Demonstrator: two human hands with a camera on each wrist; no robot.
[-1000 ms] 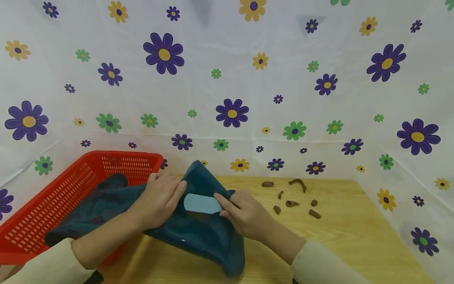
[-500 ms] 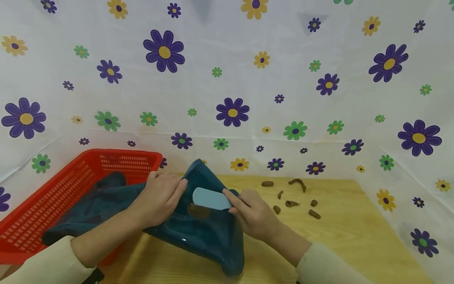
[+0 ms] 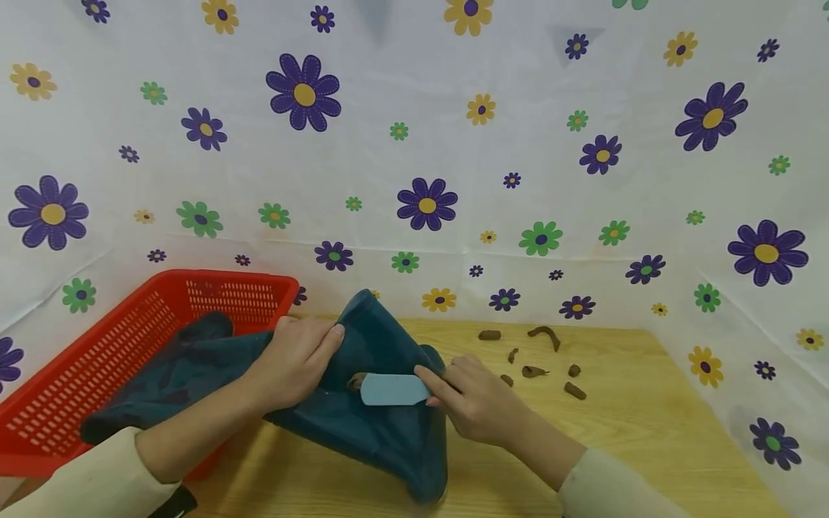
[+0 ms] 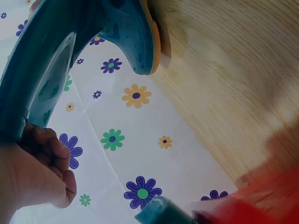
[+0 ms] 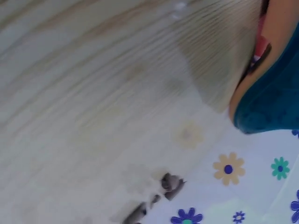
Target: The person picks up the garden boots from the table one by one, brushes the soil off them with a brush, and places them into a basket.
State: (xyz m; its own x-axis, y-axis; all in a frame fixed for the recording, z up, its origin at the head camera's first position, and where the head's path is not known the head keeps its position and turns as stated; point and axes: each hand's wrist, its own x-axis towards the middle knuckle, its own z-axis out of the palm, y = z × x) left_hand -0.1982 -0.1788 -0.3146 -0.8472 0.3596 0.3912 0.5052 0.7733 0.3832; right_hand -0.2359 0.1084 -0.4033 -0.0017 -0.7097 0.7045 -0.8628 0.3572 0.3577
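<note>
A dark teal rubber boot [image 3: 388, 439] lies slanted over the table. My left hand [image 3: 294, 363] grips the rim of its shaft; in the left wrist view my left hand [image 4: 42, 170] has its fingers curled at that rim, with the boot's foot [image 4: 133, 42] beyond. My right hand [image 3: 476, 403] pinches a flat light-blue scraper [image 3: 391, 389], index finger extended along it. The blade lies over the boot, against a brown clay-like lump [image 3: 355, 381] that it partly covers. In the right wrist view only the boot's toe [image 5: 268, 107] shows, not the hand.
At left stands a red perforated basket [image 3: 236, 296] with another teal boot [image 3: 175, 374] lying in it. Several brown clay-like pieces [image 3: 535, 371] are scattered on the wooden table [image 3: 615, 439] at right. A flower-printed sheet [image 3: 363, 158] hangs behind.
The scraper lifted slightly and uncovered the brown lump, then came down over it, ending lower and further right. My left hand and the boot stay nearly in place.
</note>
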